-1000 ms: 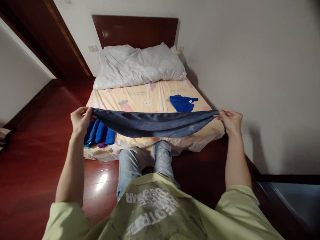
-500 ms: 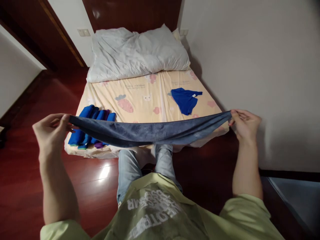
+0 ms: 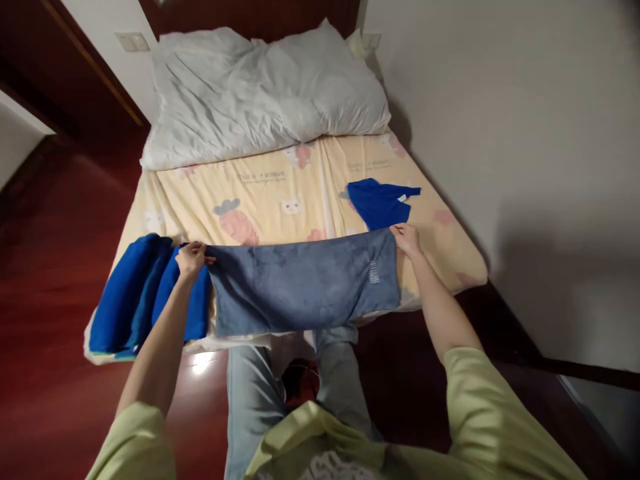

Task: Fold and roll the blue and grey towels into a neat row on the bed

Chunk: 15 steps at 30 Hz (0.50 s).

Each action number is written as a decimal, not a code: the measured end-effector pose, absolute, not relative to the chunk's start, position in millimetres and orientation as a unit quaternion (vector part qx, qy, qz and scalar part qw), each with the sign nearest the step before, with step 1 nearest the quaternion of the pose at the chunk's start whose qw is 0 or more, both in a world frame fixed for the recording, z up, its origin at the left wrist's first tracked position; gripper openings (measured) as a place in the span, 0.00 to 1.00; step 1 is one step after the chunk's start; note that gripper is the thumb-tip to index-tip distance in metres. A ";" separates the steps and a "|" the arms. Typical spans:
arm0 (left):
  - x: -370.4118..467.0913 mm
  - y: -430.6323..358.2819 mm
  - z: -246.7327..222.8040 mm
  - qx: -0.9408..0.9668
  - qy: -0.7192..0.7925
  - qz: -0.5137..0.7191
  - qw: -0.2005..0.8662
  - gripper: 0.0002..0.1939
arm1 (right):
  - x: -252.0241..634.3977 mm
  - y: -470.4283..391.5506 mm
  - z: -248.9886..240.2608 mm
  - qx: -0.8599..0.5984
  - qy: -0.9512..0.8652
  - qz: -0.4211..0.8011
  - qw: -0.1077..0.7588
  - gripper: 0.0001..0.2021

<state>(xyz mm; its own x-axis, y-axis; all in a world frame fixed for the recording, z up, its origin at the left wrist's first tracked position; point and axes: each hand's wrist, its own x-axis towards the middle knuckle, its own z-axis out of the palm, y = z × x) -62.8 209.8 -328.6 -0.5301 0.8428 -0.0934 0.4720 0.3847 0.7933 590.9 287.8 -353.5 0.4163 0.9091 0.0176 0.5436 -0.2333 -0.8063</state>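
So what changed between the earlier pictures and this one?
The grey-blue towel, earlier stretched taut in the air, has come down flat onto the foot of the bed. Both hands moved forward and inward; the left hand and right hand still keep their grip on its far corners. Unchanged: the folded blue stack at left, the small blue garment and the pillow.

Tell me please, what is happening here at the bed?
A person stands at the foot of the bed with a grey-blue towel laid flat on the sheet. The left hand pinches its far left corner and the right hand its far right corner. A row of folded blue towels lies just left of it, a loose blue cloth lies beyond the right hand, and a white pillow is at the head.
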 end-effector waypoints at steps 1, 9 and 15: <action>-60.8 220.5 -340.5 0.399 0.797 0.368 0.266 0.12 | 589.1 300.5 -368.9 -0.756 -0.483 0.244 0.368 0.14; -65.5 274.8 -409.4 0.347 0.816 0.356 0.296 0.10 | 589.7 354.7 -442.5 -0.776 -0.493 0.235 0.315 0.16; -54.3 288.9 -422.9 0.376 0.838 0.333 0.214 0.10 | 590.5 369.9 -457.9 -0.759 -0.516 0.199 0.342 0.19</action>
<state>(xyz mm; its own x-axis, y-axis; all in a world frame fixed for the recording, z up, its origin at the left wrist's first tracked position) -54.3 288.9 -422.9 -0.6263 0.7722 -0.1072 0.4874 0.4951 0.7192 590.5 369.9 -457.9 0.3876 0.9205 0.0504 0.6474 -0.2329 -0.7257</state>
